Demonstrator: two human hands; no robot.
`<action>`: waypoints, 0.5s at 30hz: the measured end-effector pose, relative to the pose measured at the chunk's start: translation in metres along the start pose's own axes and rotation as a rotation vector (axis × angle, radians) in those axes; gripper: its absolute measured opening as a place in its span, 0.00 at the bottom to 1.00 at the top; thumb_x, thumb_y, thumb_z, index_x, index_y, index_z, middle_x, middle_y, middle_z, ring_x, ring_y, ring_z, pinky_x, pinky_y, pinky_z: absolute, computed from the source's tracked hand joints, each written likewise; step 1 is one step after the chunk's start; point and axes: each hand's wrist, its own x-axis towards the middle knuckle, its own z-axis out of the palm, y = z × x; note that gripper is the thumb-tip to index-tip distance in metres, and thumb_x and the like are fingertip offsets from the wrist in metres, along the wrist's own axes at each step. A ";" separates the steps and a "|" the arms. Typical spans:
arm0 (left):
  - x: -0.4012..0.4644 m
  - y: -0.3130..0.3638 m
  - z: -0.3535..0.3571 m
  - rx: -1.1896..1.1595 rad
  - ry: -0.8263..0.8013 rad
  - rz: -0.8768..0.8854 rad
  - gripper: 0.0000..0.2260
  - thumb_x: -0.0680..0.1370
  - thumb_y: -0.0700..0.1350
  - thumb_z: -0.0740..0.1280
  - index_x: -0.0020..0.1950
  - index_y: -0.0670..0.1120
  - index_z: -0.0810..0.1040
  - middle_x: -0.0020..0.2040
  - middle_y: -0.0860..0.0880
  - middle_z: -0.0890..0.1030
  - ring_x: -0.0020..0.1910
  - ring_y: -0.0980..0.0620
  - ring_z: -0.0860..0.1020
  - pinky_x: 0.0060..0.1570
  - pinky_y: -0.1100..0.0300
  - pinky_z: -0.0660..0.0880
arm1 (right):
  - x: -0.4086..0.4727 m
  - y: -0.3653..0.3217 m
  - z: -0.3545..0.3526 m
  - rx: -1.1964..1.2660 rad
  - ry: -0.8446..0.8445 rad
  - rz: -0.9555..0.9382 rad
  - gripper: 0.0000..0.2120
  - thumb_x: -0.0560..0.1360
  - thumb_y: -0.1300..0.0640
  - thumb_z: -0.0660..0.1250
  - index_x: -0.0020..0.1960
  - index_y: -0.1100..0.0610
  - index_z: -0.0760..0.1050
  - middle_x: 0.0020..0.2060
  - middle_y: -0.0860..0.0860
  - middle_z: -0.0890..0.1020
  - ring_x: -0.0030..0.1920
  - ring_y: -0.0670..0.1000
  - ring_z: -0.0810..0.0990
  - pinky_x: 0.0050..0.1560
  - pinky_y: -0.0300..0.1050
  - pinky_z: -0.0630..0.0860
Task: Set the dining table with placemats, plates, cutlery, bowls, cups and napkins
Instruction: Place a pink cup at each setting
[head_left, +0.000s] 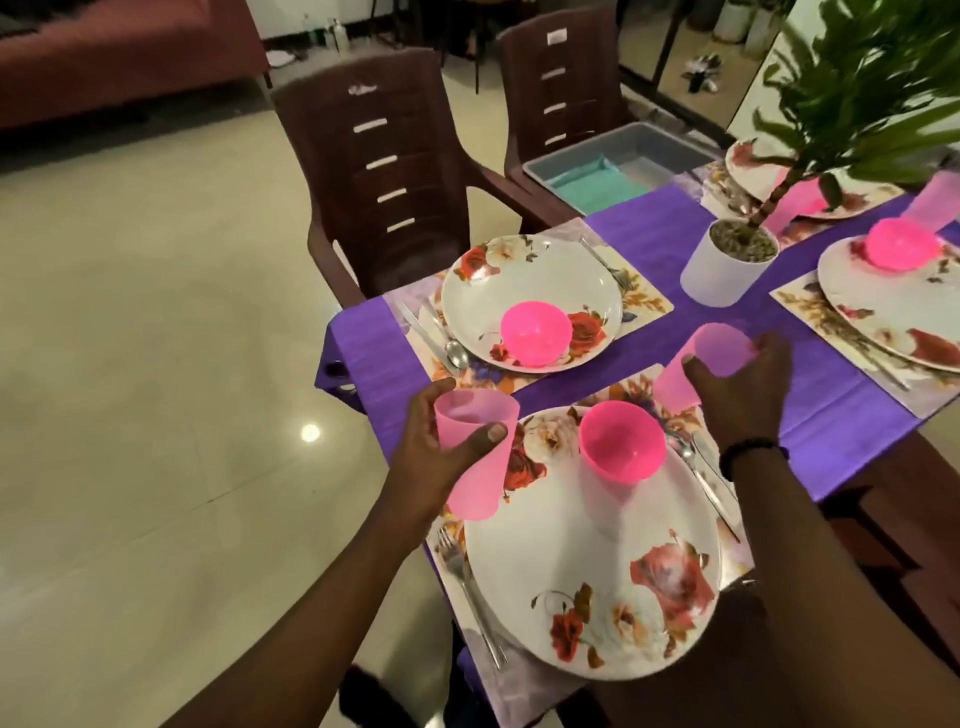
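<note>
Nearest you: white floral round plate (592, 582) carrying hot-pink plastic bowl (622, 440). Your left hand (436, 457) grips pale-pink plastic cup (475, 452) beside it; right hand (737, 384) grips second pale-pink cup (701, 364), apparently just touching purple-clothed tabletop (779, 405). Cup step. Next: release it upright, carry other to far setting. Napkins possibly teal sheet in grey tray (618, 166), unclear.

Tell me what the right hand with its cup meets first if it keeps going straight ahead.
Probably bare purple tablecloth first; further along that line stands the white plant pot. The right hand grips a pink cup. Depth is unclear.
</note>
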 end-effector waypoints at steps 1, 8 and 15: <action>0.005 0.001 0.001 0.001 -0.010 -0.007 0.34 0.63 0.58 0.76 0.66 0.55 0.67 0.60 0.54 0.74 0.56 0.50 0.77 0.41 0.62 0.79 | 0.001 0.006 0.005 -0.019 -0.019 0.006 0.41 0.63 0.47 0.75 0.67 0.65 0.64 0.62 0.62 0.71 0.62 0.62 0.71 0.61 0.60 0.70; 0.027 0.008 0.005 0.011 0.000 -0.004 0.32 0.63 0.55 0.73 0.64 0.57 0.65 0.55 0.63 0.71 0.52 0.56 0.75 0.34 0.71 0.76 | -0.001 0.030 0.027 -0.118 -0.097 0.043 0.42 0.67 0.53 0.79 0.73 0.61 0.60 0.68 0.60 0.66 0.68 0.62 0.65 0.63 0.59 0.69; 0.039 0.004 0.001 -0.041 -0.013 -0.045 0.31 0.67 0.54 0.75 0.65 0.56 0.66 0.57 0.58 0.73 0.52 0.53 0.77 0.35 0.69 0.77 | 0.006 0.000 0.013 -0.103 0.152 0.038 0.38 0.71 0.34 0.65 0.68 0.62 0.67 0.67 0.60 0.69 0.69 0.60 0.66 0.63 0.59 0.66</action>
